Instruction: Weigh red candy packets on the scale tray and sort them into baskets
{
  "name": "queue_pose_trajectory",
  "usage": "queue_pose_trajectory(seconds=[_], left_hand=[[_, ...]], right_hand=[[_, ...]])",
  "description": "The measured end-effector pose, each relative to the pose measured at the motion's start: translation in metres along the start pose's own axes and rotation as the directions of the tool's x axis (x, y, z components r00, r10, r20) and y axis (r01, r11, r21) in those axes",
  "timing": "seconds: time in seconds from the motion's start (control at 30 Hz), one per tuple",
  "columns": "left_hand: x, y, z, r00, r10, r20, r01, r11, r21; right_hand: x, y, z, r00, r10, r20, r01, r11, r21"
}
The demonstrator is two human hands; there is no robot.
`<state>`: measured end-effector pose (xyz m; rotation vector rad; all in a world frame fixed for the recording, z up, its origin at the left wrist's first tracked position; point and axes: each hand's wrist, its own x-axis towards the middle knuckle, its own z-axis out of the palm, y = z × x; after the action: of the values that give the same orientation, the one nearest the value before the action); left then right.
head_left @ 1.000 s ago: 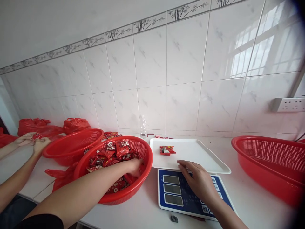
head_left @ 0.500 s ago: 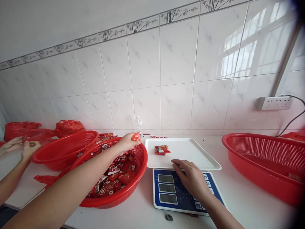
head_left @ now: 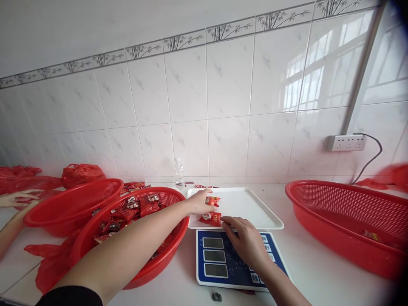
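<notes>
My left hand [head_left: 201, 202] reaches over the white tray [head_left: 261, 212] of the scale, thumb and fingers apart around a small red packet [head_left: 213, 200]. Closer to me on the tray is a second red packet [head_left: 211, 218]. The fingertips of my right hand [head_left: 247, 238] pinch its right edge, while the palm hangs above the blue keypad panel of the scale [head_left: 231, 259]. Under my left forearm stands a red basket [head_left: 153, 276] with many red packets [head_left: 129, 212], partly hidden by the arm.
A large red basket [head_left: 338, 238] stands at right with a little something inside. Another red basket [head_left: 73, 212] and red plastic bags [head_left: 83, 175] are at left, near another person's hands [head_left: 22, 199]. A clear bottle [head_left: 179, 172] and socket strip [head_left: 347, 143] are at the back.
My left hand has moved right from above the basket to the tray and let go of its packet. A second packet is now on the tray, at my right fingertips. The view has shifted right.
</notes>
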<state>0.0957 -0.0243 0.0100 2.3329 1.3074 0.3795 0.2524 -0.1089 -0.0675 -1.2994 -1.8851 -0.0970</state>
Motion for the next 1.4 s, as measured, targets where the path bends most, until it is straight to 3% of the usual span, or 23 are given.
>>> queue_pose_trajectory(seconds=[0.13,0.3,0.4,0.47,0.53,0.63,0.7,0.8,0.9,1.03,1.17,1.4], left_hand=[[0.004,-0.006,0.005,0.982,0.06,0.18,-0.085,0.987,0.136],[0.002,-0.014,-0.004,0.99,0.016,0.137,-0.059,0.948,0.312],[-0.002,-0.021,-0.013,0.986,0.007,0.166,-0.061,0.945,0.322],[-0.004,-0.028,-0.019,0.993,0.052,0.107,-0.082,0.951,0.298],[-0.007,-0.037,-0.026,0.996,0.076,-0.05,-0.06,0.963,0.264],[-0.016,-0.054,-0.034,0.97,0.0,-0.243,0.056,0.973,0.223],[-0.027,-0.067,-0.036,0.963,-0.068,-0.261,0.126,0.969,0.213],[-0.05,-0.086,-0.03,0.977,-0.136,-0.163,0.167,0.967,0.191],[-0.07,-0.098,-0.018,0.982,-0.179,0.063,0.163,0.965,0.206],[-0.079,-0.096,-0.008,0.92,-0.21,0.332,0.093,0.938,0.335],[-0.076,-0.083,-0.005,0.911,-0.169,0.375,0.016,0.925,0.379],[-0.068,-0.094,-0.01,0.941,-0.193,0.278,0.144,0.972,0.186]], right_hand=[[-0.001,-0.002,-0.001,1.0,-0.017,-0.011,0.018,1.0,0.003],[-0.001,-0.003,-0.001,0.999,-0.039,-0.023,0.039,0.999,-0.014],[0.0,-0.003,-0.001,0.999,-0.039,-0.022,0.039,0.999,-0.019],[0.0,-0.003,-0.001,0.999,-0.032,-0.012,0.032,0.999,-0.02],[0.0,-0.003,-0.002,1.0,-0.027,0.001,0.027,1.0,-0.017],[-0.001,-0.003,-0.002,1.0,-0.028,0.009,0.028,1.0,-0.014],[-0.001,-0.002,-0.002,1.0,-0.03,0.008,0.03,0.999,-0.019],[-0.002,-0.001,0.0,0.999,-0.042,0.002,0.042,0.999,-0.016],[-0.001,0.001,0.001,0.998,-0.045,-0.034,0.045,0.999,0.003],[-0.001,0.003,-0.001,0.995,-0.022,-0.1,0.024,0.999,0.025],[-0.001,0.004,-0.004,0.986,0.016,-0.164,-0.007,0.999,0.053],[-0.002,0.004,-0.007,0.979,0.085,-0.184,-0.059,0.988,0.143]])
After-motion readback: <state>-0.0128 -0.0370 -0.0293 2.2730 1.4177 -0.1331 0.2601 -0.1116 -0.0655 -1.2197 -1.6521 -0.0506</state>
